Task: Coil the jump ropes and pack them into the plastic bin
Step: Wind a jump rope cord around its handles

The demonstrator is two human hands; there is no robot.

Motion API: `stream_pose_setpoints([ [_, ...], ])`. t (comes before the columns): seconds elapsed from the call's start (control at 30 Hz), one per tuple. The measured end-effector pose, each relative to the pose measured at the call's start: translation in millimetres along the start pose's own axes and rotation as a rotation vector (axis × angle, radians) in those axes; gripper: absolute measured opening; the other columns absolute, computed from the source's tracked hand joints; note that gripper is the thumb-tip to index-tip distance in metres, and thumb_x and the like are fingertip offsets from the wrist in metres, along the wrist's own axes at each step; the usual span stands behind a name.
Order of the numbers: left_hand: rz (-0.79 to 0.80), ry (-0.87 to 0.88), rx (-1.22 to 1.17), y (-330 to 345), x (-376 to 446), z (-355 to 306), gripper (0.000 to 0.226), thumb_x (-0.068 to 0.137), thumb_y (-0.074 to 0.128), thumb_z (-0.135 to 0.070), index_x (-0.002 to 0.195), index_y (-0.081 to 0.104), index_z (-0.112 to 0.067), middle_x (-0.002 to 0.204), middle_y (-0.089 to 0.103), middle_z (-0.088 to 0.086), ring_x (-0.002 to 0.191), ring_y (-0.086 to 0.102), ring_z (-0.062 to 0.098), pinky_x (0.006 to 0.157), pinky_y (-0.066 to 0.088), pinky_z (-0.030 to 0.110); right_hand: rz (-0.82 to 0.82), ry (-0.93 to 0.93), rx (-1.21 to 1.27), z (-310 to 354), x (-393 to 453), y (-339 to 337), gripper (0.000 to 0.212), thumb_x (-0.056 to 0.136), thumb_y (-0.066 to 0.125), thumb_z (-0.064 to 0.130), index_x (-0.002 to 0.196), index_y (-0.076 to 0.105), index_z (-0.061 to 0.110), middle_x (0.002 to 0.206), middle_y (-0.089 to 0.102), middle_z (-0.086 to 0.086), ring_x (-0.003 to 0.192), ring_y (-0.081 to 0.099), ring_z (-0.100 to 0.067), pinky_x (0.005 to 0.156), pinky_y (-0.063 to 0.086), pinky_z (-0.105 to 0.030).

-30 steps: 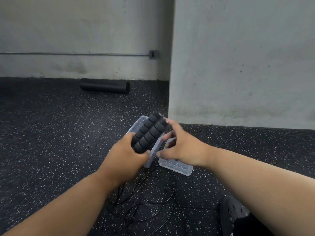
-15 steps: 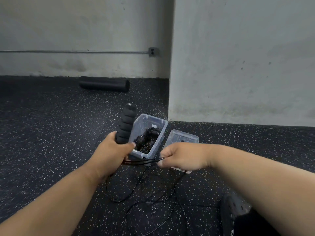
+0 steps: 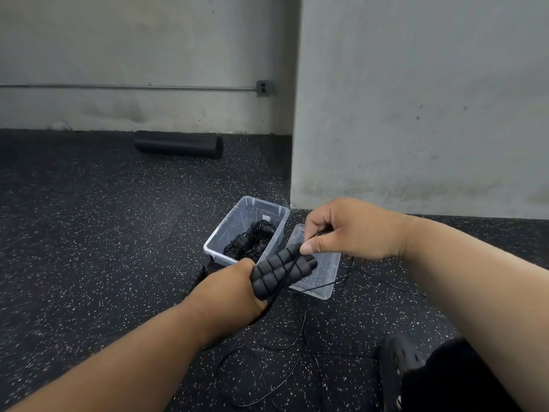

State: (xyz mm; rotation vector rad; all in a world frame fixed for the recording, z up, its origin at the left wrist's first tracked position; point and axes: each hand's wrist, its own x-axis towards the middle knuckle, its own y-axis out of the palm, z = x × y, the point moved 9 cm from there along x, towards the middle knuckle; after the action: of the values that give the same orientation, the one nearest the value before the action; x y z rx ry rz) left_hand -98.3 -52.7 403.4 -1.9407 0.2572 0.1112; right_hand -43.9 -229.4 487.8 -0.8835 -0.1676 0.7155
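The left hand (image 3: 228,289) grips two black foam handles (image 3: 280,270) together above the floor, the right hand (image 3: 341,230) pinches the thin black cord (image 3: 292,267) crossing them, just before the clear plastic bin (image 3: 274,211) holding coiled ropes (image 3: 252,239)

Bin (image 3: 234,231) just beyond left-hand fingers; lid (image 3: 322,270) under right fingertips (image 3: 309,248), right of bin; foam roller (image 3: 178,144) far behind.
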Motion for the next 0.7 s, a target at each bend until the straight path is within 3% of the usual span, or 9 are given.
stream_pose_setpoints([
  [0.17, 0.053, 0.063, 0.046, 3.1, -6.5, -10.0, 0.012, 0.091, 0.056, -0.032, 0.097, 0.046, -0.027, 0.085, 0.061, -0.011, 0.077, 0.058, 0.019, 0.063, 0.040, 0.032, -0.008, -0.030, 0.036, 0.2, 4.9, 9.2, 0.013, 0.092, 0.079, 0.033, 0.085, 0.075, 0.023, 0.070, 0.067, 0.023, 0.065, 0.059, 0.005, 0.063, 0.044, -0.011],
  [0.3, 0.056, 0.239, 0.158, -2.3, -17.2, -37.8, 0.020, 0.091, 0.060, -0.030, 0.104, 0.045, -0.029, 0.105, 0.064, -0.008, 0.092, 0.064, 0.023, 0.069, 0.040, 0.031, -0.019, -0.008, 0.080, -1.8, 13.0, 18.6, 0.015, 0.088, 0.083, 0.038, 0.089, 0.079, 0.024, 0.089, 0.077, 0.008, 0.087, 0.072, -0.016, 0.085, 0.059, -0.042],
  [0.37, 0.057, 0.335, 0.150, -1.1, -26.1, -54.0, 0.033, 0.089, 0.060, -0.030, 0.119, 0.047, -0.030, 0.119, 0.063, -0.009, 0.103, 0.066, 0.021, 0.075, 0.046, 0.030, 0.027, -0.008, 0.097, -3.4, 17.9, 27.8, 0.016, 0.088, 0.083, 0.038, 0.089, 0.078, 0.022, 0.088, 0.077, 0.006, 0.083, 0.071, -0.015, 0.080, 0.058, -0.040],
  [0.43, 0.011, 0.362, 0.079, -6.4, -31.4, -59.8, 0.038, 0.087, 0.061, -0.031, 0.122, 0.048, -0.035, 0.118, 0.064, -0.012, 0.101, 0.066, 0.015, 0.077, 0.048, 0.027, 0.068, 0.011, 0.169, -7.4, 21.4, 37.8, 0.020, 0.092, 0.079, 0.035, 0.090, 0.076, 0.015, 0.082, 0.074, 0.010, 0.075, 0.064, -0.003, 0.071, 0.052, -0.026],
  [0.5, -0.064, 0.279, -0.080, -18.1, -31.1, -48.7, 0.035, 0.083, 0.067, -0.033, 0.112, 0.048, -0.037, 0.103, 0.067, -0.016, 0.089, 0.065, 0.007, 0.071, 0.049, 0.027, 0.095, 0.039, 0.342, -12.7, 23.0, 45.9, 0.024, 0.098, 0.073, 0.022, 0.095, 0.070, -0.001, 0.084, 0.070, 0.001, 0.075, 0.062, -0.002, 0.072, 0.049, -0.019],
  [0.57, -0.147, 0.179, -0.247, -27.6, -28.1, -29.1, 0.034, 0.083, 0.074, -0.032, 0.104, 0.049, -0.039, 0.088, 0.066, -0.014, 0.076, 0.063, 0.003, 0.064, 0.050, 0.027, 0.100, 0.079, 0.397, -18.7, 23.9, 55.5, 0.013, 0.100, 0.062, 0.004, 0.088, 0.066, -0.001, 0.080, 0.062, -0.010, 0.067, 0.060, -0.005, 0.066, 0.051, -0.022],
  [0.63, -0.234, 0.056, -0.390, -36.3, -24.1, -5.0, 0.038, 0.085, 0.075, -0.026, 0.107, 0.050, -0.043, 0.084, 0.066, -0.011, 0.072, 0.062, 0.006, 0.062, 0.049, 0.028, 0.094, 0.132, 0.287, -22.2, 27.7, 68.3, 0.021, 0.103, 0.057, 0.016, 0.084, 0.067, 0.016, 0.072, 0.053, -0.003, 0.059, 0.048, -0.011, 0.058, 0.041, -0.029],
  [0.7, -0.275, -0.076, -0.435, -40.6, -19.2, 16.4, 0.045, 0.086, 0.074, -0.025, 0.116, 0.048, -0.045, 0.090, 0.067, -0.013, 0.078, 0.062, 0.008, 0.067, 0.048, 0.032, 0.124, 0.161, 0.202, -18.8, 31.0, 82.8, 0.019, 0.101, 0.057, 0.038, 0.102, 0.069, 0.024, 0.080, 0.063, 0.004, 0.069, 0.056, -0.019, 0.068, 0.048, -0.037],
])
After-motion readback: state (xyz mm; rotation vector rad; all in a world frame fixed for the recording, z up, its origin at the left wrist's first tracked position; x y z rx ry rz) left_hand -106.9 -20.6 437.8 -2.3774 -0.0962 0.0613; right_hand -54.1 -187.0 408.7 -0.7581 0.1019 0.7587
